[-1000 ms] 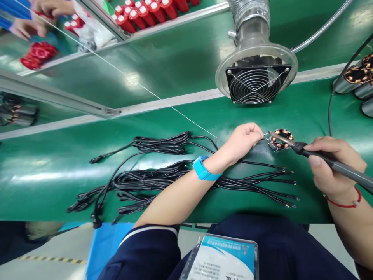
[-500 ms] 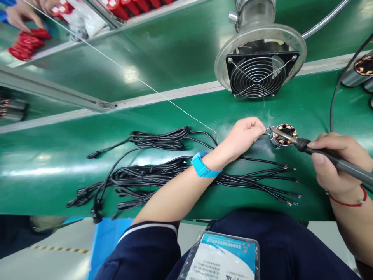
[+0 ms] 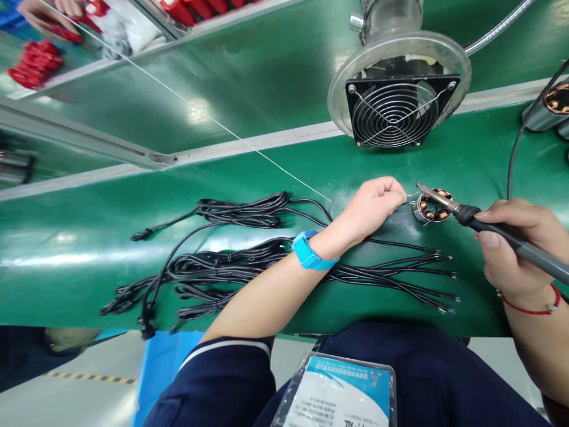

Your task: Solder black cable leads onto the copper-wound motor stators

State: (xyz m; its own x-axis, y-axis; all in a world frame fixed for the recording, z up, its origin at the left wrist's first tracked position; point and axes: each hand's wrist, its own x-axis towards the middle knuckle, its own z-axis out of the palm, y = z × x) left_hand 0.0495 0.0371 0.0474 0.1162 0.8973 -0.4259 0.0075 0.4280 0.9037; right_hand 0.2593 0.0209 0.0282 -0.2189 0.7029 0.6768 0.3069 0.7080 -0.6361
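My right hand [image 3: 515,243] is wrapped round the handle of a soldering iron [image 3: 462,213], whose tip points up and left over a motor stator [image 3: 433,206]. Copper windings show inside the stator's metal ring on the green bench. Just left of the ring, my left hand [image 3: 377,198] is closed in a pinch at the ends of thin wires [image 3: 411,200]. What exactly lies between those fingertips is partly hidden. Under my left forearm run several black power cords [image 3: 231,267], their stripped ends fanned out to the right.
A round fume extractor with a fan grille [image 3: 391,115] hangs above the bench behind the stator. More stators [image 3: 551,107] stand at the right edge. A white thread [image 3: 267,154] crosses from upper left. Another person's hand [image 3: 48,18] is near red parts [image 3: 35,64] beyond the frame rail.
The soldering iron's tip has lifted up, away from the wire ends. My left hand has barely moved. The other person's hand at the upper left has shifted upward.
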